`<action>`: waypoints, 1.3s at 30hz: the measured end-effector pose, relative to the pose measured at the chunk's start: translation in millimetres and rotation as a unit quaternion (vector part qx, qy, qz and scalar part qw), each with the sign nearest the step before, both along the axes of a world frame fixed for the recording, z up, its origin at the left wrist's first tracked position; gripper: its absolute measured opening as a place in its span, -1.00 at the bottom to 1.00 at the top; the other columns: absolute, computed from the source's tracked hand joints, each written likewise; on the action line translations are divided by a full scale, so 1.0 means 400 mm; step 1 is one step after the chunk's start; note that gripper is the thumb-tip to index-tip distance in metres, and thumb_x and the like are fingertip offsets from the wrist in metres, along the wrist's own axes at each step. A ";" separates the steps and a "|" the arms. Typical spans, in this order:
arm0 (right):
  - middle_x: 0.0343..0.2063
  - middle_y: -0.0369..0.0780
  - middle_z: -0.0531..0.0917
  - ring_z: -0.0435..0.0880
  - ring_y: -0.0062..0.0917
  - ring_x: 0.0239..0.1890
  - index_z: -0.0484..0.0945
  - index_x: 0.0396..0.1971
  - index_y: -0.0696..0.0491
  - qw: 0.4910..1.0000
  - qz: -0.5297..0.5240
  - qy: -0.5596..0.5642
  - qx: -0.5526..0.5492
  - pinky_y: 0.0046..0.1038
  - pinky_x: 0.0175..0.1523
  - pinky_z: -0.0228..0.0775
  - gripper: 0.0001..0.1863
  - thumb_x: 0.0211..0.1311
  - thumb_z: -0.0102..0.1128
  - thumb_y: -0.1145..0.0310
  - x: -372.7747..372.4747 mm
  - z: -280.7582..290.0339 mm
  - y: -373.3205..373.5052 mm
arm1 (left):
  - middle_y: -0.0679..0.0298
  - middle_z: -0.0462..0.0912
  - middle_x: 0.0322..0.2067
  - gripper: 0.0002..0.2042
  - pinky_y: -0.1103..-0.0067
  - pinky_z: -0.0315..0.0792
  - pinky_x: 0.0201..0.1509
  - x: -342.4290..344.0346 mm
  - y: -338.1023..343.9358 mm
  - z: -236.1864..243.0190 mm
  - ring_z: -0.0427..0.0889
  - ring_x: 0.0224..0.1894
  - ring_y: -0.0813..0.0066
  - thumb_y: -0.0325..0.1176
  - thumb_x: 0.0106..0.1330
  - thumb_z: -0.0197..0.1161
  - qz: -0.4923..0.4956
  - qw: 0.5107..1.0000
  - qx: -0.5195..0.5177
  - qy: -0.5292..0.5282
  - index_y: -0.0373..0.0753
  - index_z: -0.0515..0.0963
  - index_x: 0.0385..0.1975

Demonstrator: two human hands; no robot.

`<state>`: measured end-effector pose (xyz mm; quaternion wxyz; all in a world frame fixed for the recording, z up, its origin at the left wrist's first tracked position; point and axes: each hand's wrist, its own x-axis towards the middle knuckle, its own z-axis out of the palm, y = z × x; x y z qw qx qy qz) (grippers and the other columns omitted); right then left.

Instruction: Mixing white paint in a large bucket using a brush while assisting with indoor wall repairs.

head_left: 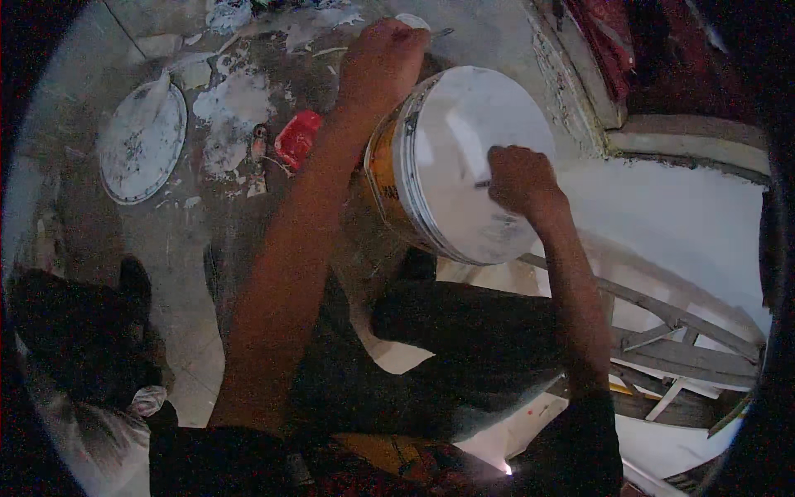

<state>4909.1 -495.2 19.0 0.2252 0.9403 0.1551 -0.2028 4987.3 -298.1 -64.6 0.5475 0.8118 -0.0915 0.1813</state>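
In front of me is a round orange bucket point(383, 178) with a pale rim. Its round top face point(464, 157) is white and smeared; I cannot tell whether this is the inside or a cover. Over that white face my right hand point(523, 184) is closed in a fist, a short dark piece poking out on its left side. My left hand point(387, 62) reaches past the bucket's far left side with curled fingers. A white round thing point(411, 21) and a thin dark tip point(444, 33) show beside those fingers; what they hold is unclear.
On the stained floor at left lies a round white lid point(124, 157) with a pale flat piece on it. Nearer the bucket are a red plastic piece point(296, 139) and a small scraper-like tool point(258, 161). Grey slatted framework point(679, 340) stands at the right.
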 end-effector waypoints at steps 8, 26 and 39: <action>-0.44 -0.09 0.57 0.57 -0.18 -0.34 0.50 -0.46 0.08 0.984 -0.106 -0.087 0.116 -0.19 -0.20 0.38 -0.85 -0.02 0.17 0.34 0.067 -0.002 -0.061 | 0.07 0.59 -0.36 -0.63 0.36 0.41 -0.16 0.016 -0.006 0.021 0.56 -0.35 0.12 -0.03 0.17 0.09 -0.034 0.988 -0.075 0.128 -0.27 0.55 -0.35; -0.45 0.01 0.57 0.56 -0.11 -0.32 0.47 -0.44 0.18 0.997 -0.050 -0.030 0.050 -0.18 -0.18 0.40 -0.84 -0.05 0.13 0.44 -0.010 -0.019 -0.037 | 0.06 0.61 -0.34 -0.68 0.39 0.43 -0.11 -0.030 -0.046 0.047 0.59 -0.25 0.14 -0.11 0.21 0.08 0.015 0.990 0.081 0.117 -0.27 0.55 -0.33; -0.39 0.05 0.52 0.53 -0.09 -0.27 0.43 -0.43 0.18 0.986 -0.131 -0.064 0.074 -0.13 -0.13 0.36 -0.82 0.01 0.02 0.38 0.032 -0.035 -0.121 | 0.18 0.54 -0.47 -0.76 0.39 0.39 -0.28 -0.055 -0.016 0.092 0.53 -0.43 0.29 -0.22 0.25 0.05 -0.005 0.985 -0.016 0.172 -0.29 0.48 -0.31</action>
